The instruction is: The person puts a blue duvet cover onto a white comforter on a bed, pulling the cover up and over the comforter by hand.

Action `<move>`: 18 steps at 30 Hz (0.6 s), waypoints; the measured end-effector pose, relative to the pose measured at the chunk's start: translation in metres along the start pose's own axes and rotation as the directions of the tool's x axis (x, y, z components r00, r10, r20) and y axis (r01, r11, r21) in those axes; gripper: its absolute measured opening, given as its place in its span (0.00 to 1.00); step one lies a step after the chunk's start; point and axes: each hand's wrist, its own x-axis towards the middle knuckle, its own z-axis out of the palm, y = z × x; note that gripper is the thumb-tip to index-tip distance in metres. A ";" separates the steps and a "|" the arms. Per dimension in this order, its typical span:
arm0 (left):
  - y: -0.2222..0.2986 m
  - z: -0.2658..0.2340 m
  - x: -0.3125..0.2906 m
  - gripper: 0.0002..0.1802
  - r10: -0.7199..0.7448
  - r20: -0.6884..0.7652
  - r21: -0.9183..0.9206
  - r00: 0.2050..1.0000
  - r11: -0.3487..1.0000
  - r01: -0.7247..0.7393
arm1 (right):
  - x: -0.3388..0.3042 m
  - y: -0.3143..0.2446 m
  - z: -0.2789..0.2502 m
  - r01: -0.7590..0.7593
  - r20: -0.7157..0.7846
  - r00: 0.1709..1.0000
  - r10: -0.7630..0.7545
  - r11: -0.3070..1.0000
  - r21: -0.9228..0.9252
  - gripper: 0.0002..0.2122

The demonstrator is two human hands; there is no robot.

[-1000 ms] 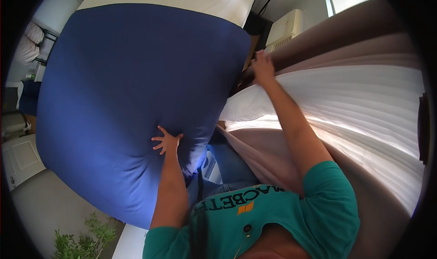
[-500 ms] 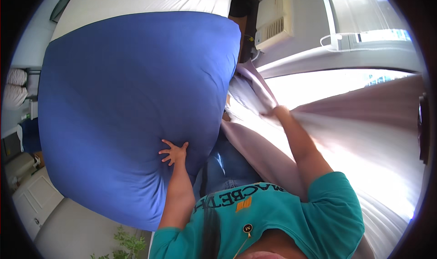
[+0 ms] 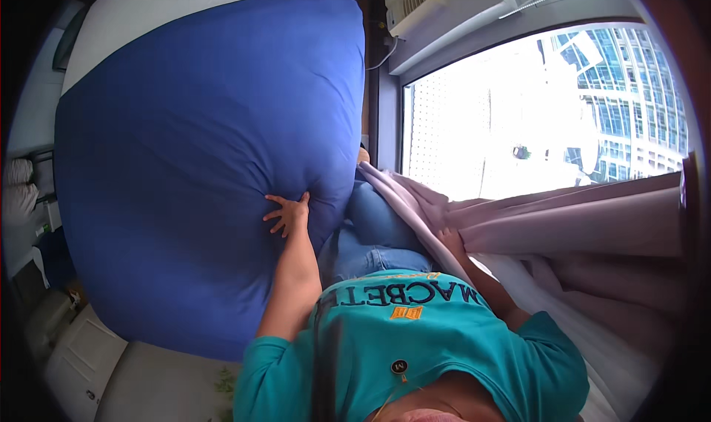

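Note:
My left hand (image 3: 287, 214) presses on the blue sheet (image 3: 200, 163) of a bed, its fingers spread and creases running out from around it. On the right, my right hand (image 3: 450, 240) is closed on a mauve curtain (image 3: 563, 226), with folds bunched around the fingers. Part of that cloth hangs across in front of my jeans (image 3: 381, 218). A sheer white curtain (image 3: 518, 288) hangs behind my right forearm.
A bright window (image 3: 511, 118) stands uncovered at the right, with a tall building outside. An air conditioner (image 3: 418, 7) sits on the wall at the far side. White bedding (image 3: 192, 0) lies beyond the blue sheet. A white door (image 3: 85, 355) is at lower left.
My right hand has pulled the curtain down and toward me, and the window glass now shows. My left hand stays on the sheet, slightly higher in view.

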 end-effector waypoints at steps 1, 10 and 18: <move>0.001 0.000 0.001 0.64 0.013 0.003 -0.004 1.000 1.000 -0.013 | -0.002 -0.004 0.002 0.003 0.020 1.000 -0.003 1.000 0.021 0.10; 0.000 -0.013 -0.009 0.65 0.038 0.093 0.011 0.995 0.999 -0.039 | 0.003 0.008 0.011 -0.086 0.294 0.956 -0.017 0.939 0.333 0.09; 0.004 -0.002 0.020 0.70 0.093 0.086 0.110 0.992 0.989 -0.103 | 0.100 0.088 0.025 -0.680 0.683 0.718 -0.129 0.079 0.729 0.08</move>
